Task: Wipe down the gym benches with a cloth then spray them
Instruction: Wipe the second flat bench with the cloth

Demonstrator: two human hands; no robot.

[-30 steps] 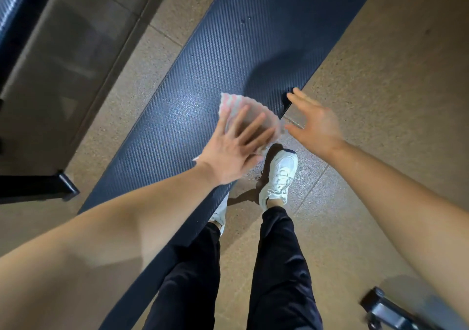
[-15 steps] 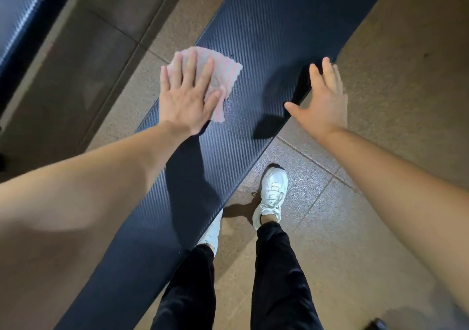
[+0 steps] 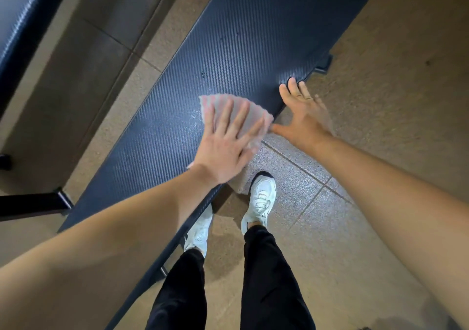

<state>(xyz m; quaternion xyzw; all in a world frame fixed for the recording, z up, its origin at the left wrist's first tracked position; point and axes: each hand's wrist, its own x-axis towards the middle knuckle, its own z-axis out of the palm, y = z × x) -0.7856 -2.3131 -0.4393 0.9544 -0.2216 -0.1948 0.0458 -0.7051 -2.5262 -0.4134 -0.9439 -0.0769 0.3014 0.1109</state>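
Long dark-blue padded gym bench [image 3: 241, 38] w/ a ribbed, woven-look cover runs diagonally across the speckled tan tiled floor [image 3: 380, 126]. A pale pink-and-white striped cloth [image 3: 236, 109] lies flat on the bench top, approx mid-length, close to the bench edge on the person's side. It looks motion-blurred.

The left hand [image 3: 223, 152] sits on top of the cloth, palm down, fingers straight & fanned out, pressing it onto the pad rather than curling round it. The right hand [image 3: 302, 119] is just beside the cloth at that same bench edge. It's spread wide w/ nothing in it, fingertips reaching onto the pad's rim, thumb pointing toward the cloth. Can't tell if the palm touches the bench.

On the person's side of the bench: two white trainers [image 3: 261, 197] & black trousers [image 3: 269, 279]; the left shoe is partly tucked under the bench edge.

On the bench's far side, well apart: a second dark-blue padded bench [image 3: 15, 25], only partly in view, & a black metal foot bar [image 3: 33, 204] on the floor.
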